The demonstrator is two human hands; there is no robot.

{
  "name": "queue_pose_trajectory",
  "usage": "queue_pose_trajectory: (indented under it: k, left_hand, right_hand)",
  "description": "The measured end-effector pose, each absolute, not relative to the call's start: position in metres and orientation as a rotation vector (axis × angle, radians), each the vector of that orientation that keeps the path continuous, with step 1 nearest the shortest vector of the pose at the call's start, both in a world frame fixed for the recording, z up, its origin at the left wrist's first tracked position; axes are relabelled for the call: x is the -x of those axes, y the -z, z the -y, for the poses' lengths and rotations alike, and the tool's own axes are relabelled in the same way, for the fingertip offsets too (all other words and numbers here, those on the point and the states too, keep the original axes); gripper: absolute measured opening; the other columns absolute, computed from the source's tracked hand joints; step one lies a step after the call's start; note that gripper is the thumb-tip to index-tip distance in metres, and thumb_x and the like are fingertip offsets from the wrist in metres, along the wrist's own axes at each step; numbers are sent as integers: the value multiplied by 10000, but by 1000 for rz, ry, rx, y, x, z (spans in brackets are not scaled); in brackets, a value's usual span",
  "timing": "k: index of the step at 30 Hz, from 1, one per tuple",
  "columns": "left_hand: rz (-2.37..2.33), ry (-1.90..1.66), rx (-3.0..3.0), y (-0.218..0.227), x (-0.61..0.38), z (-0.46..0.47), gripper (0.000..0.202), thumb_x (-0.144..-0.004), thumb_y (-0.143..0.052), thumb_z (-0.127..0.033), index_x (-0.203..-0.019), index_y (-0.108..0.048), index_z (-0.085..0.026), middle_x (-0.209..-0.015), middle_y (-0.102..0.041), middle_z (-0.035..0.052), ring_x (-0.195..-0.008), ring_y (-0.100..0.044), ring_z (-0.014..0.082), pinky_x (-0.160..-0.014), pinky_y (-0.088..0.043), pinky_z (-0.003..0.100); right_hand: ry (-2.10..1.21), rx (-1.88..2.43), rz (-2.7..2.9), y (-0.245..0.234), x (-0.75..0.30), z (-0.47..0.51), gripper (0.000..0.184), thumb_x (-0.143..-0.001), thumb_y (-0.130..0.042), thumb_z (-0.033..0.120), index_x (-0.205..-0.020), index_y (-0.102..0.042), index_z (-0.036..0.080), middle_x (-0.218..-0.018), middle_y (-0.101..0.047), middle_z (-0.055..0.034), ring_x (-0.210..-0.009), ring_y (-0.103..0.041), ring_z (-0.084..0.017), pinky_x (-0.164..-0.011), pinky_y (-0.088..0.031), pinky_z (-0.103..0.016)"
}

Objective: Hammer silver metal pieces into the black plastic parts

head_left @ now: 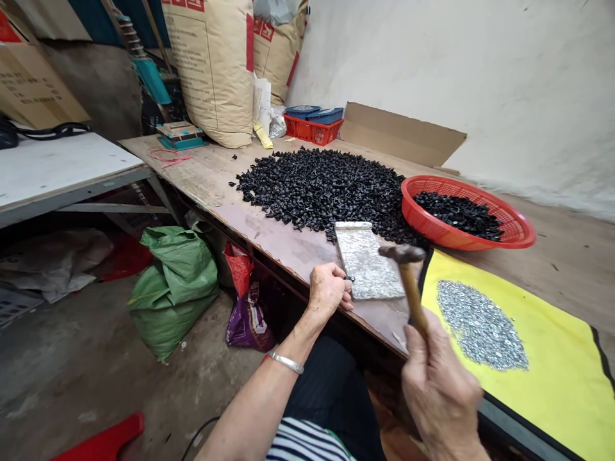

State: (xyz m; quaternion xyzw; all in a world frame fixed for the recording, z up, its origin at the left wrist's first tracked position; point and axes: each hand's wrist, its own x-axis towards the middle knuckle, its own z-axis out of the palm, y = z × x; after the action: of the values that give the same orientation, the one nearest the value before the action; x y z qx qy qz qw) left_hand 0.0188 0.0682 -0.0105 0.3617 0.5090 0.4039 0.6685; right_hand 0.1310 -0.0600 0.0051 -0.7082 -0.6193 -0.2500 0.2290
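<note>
Two bare hands are before us at the near edge of a wooden workbench (269, 221). The left hand (328, 289), with a silver bangle (287, 362) at its wrist, is curled and pinches a small dark piece (350, 278) against the near side of a scuffed metal plate (368, 262); from our view, the piece looks like one of the black plastic parts, though it is too small to be sure. The right hand (439, 390) is wrapped around the wooden handle of a hammer (410, 288), whose head hangs just above the plate's right edge. Beyond the plate lies a broad heap of black plastic parts (317, 189), touching it. More fill a red plastic basket (461, 211), and we see a patch of silver washers (480, 325) on a yellow mat (542, 358) to the right.
</note>
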Motion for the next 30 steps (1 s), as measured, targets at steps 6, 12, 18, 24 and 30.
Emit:
queue_pose_trajectory:
  k: [6, 12, 18, 24, 30]
  left_hand:
    - [-1137, -908, -816, 14, -19, -69, 135, -570, -534, -42, -618, -470, -150, -325, -477, -41, -256, -474, 143, -275, -435, 246]
    - [-1132, -905, -809, 14, -18, -70, 148, -567, -523, -23, -610, -461, -151, -321, -469, -46, -252, -467, 143, -277, -439, 258]
    - [-1128, -901, -812, 13, -18, -69, 143, -572, -524, -30, -622, -466, -150, -321, -474, -43, -259, -475, 148, -278, -441, 262]
    - [-1137, -897, -805, 13, -19, -70, 155, -552, -533, -24, -611, -460, -147, -322, -475, -46, -252, -464, 135, -291, -457, 266]
    - [-1144, -883, -816, 14, -18, -70, 146, -557, -535, -28, -609, -467, -146, -320, -476, -40, -252, -469, 142, -287, -446, 256]
  right_hand:
    - [790, 2042, 1864, -1, -131, 58, 270, -876, -464, 228, -1091, -600, 137, -764, -691, -39, -455, -576, -123, -429, -350, -237]
    - [857, 1970, 1763, 3, -128, 60, 280, -873, -470, 203, -1090, -593, 77, -820, -702, -93, -527, -613, -140, -469, -386, -229]
    - [784, 1989, 1778, 8, -134, 61, 288, -877, -469, 225, -1118, -589, 125, -908, -702, -66, -543, -619, -137, -482, -387, -240]
    - [739, 2043, 1880, 7, -128, 60, 276, -894, -413, 213, -1026, -627, 99, -695, -688, -59, -413, -558, -126, -407, -322, -244]
    - [811, 1936, 1722, 8, -121, 60, 312, -874, -453, 199, -1115, -595, 62, -857, -699, -111, -524, -612, -141, -481, -386, -238]
